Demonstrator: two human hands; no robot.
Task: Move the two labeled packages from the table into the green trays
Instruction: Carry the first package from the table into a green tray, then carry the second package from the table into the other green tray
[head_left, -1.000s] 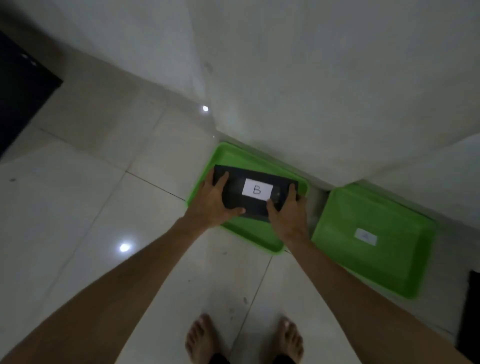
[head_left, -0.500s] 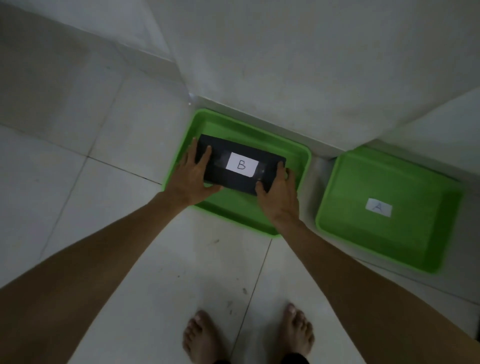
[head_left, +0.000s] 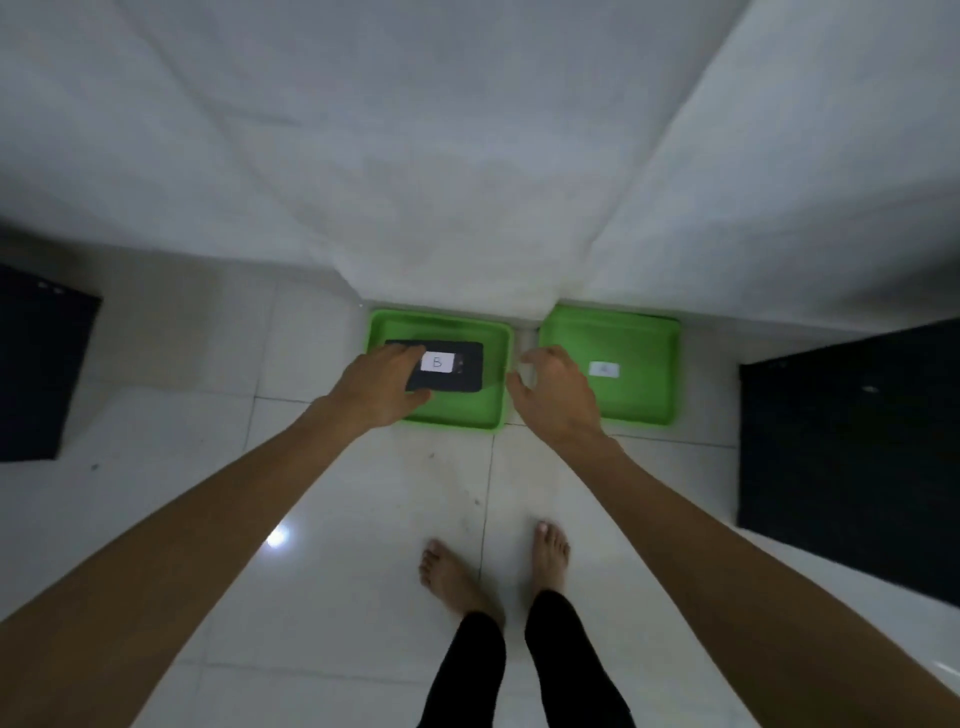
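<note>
Package B in left tray — hands (left, right) spread, empty

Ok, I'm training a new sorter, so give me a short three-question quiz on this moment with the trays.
1. True or false: the black rectangular package labelled B lies in the left green plastic tray.
2. Which hand is over that package: the left hand or the right hand?
3. What does the right green plastic tray hold?

Key: 1 true. 2 left hand. 3 only a white paper label.
</note>
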